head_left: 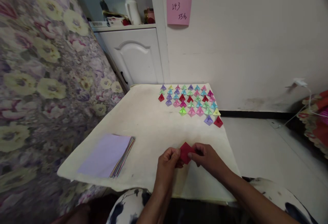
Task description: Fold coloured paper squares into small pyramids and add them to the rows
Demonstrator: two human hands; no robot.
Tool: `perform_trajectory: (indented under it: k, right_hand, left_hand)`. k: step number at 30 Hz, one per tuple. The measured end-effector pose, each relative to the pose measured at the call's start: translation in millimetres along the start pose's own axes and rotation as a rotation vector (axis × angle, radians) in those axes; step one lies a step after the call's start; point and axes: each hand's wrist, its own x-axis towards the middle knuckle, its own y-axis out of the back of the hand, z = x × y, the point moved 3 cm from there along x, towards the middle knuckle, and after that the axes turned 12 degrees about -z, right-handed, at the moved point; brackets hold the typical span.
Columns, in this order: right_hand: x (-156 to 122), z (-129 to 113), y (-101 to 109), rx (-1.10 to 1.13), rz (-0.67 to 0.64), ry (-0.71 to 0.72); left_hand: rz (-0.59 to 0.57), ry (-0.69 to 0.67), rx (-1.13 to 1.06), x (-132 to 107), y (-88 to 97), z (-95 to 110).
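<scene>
A small dark red piece of folded paper (186, 152) is held up between both hands, above the near edge of the table. My left hand (168, 159) pinches its left side with thumb and fingers. On its right side my right hand (204, 154) grips it, the thumb lying across the front. Farther back on the table stand several rows of small folded paper pieces (191, 104) in red, pink, purple, green, blue and yellow. A stack of coloured paper sheets (107, 154), with a lilac sheet on top, lies at the left.
The table (143, 118) has a cream cover and touches the wall at the back. A flowered curtain (48, 80) hangs along the left. Behind are a white cabinet (137, 55) and a pink note (179, 7). A cable runs from a wall socket (298, 83) at the right.
</scene>
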Motion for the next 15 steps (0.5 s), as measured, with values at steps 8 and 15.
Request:
perform_trajectory:
  k: [8, 15]
  right_hand:
    - [0.2, 0.2, 0.2, 0.175, 0.001, -0.010]
    - [0.6, 6.1, -1.2, 0.417, 0.001, -0.048]
  left_hand:
    - [-0.046, 0.047, -0.078, -1.6, -7.4, -1.6]
    - [-0.040, 0.077, -0.169, -2.8, -6.9, -1.1]
